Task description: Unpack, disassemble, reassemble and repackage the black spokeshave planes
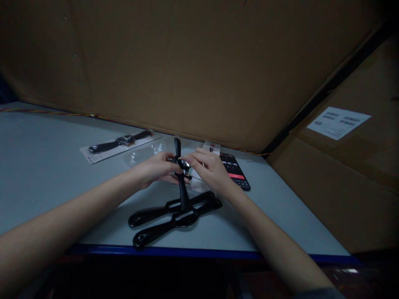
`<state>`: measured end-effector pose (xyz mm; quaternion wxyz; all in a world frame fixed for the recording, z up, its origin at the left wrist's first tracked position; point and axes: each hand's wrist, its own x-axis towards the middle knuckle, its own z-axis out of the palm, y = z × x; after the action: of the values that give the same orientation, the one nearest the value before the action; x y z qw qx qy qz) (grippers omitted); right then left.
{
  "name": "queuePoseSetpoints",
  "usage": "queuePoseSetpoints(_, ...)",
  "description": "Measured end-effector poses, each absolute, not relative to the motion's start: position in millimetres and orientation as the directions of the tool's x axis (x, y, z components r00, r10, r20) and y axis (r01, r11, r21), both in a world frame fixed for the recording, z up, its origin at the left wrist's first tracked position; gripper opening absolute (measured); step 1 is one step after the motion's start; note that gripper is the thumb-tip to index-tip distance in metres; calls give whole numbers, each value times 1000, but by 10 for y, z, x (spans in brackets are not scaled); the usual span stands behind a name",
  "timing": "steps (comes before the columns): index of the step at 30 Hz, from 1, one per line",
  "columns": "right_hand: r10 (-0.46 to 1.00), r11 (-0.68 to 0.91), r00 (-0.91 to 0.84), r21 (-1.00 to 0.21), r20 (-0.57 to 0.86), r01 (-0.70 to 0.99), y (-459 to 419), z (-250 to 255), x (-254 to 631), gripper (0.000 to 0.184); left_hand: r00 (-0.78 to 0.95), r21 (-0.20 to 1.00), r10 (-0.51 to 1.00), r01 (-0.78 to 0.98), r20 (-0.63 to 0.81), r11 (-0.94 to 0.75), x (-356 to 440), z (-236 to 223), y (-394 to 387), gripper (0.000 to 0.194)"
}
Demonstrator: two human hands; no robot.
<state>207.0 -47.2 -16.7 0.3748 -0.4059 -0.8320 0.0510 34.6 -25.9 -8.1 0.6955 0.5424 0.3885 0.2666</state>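
Note:
Both my hands meet at the middle of a black wristwatch (181,182) held lengthwise above the table, its strap pointing away from me and toward me. My left hand (157,169) grips the watch case from the left with closed fingers. My right hand (209,168) pinches it from the right. Under the watch lie two black plastic strap-shaped trays (162,220) on the grey table (46,166). White cards (199,185) lie beneath my right hand.
A packaged black watch on a white card (120,143) lies at the back left. A clear plastic cover (146,151) sits beside it. A phone (234,170) with a lit timer screen lies right of my hands. Cardboard walls (199,62) stand behind and to the right. The blue table edge (193,251) is close.

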Motion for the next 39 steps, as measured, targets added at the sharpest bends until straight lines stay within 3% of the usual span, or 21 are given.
queuePoseSetpoints(13, 741, 588, -349, -303, 574, 750, -487, -134, 2092, 40, 572, 964, 786, 39, -236, 262, 351, -84, -277, 40)
queuePoseSetpoints(20, 771, 528, -357, -218, 527, 821, -521, -138, 2049, 25, 577, 977, 789, 92, -211, 194, 346, -125, -263, 37)
queuePoseSetpoints(27, 798, 552, -341, -375, 496, 745, -502, -171, 2033, 32, 566, 977, 797, 150, -210, 151, 373, -133, -268, 41)
queuePoseSetpoints(30, 802, 554, -346, -389, 486, 736, -498, -168, 2042, 29, 562, 976, 799, 159, -215, 150, 377, -128, -273, 37)
queuePoseSetpoints(39, 763, 540, -427, -116, 486, 834, -546, -129, 1995, 23, 559, 979, 805, 152, -199, 136, 395, -123, -299, 37)
